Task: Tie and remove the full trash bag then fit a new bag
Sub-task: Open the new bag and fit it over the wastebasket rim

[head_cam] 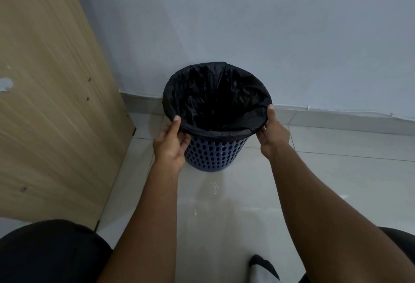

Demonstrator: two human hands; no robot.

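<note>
A white wall [247,24] and a pale tiled floor [336,181] are being framed, with a wooden panel [49,94] standing at the left. A blue perforated bin [213,152] is sitting on the floor close to the wall, just right of the panel. A black bag [215,94] is being held open inside the bin, its edge folded over the rim; the fold looks seated at the far side and is being worked down at the near side. No trash can be made out inside; the bottom is too dark to tell.

The left hand [170,143] is closed in a pinch on the bag edge at the near-left rim, thumb on top, fingers under the fold. The right hand [272,132] is pinched likewise on the near-right rim, thumb [270,112] lying along the fold. A socked foot [262,267] is showing at the bottom edge.

Judged step: the new bag is being fitted, near the end of the task. To do it well, the fold should be pulled down evenly on both sides at once, so the thin film is not being torn on the rim. The overlap should be kept the same depth all round, and slack should be pushed down inside so the bag is resting on the bin bottom. The light bin may be dragged or tipped if pulled too hard.
</note>
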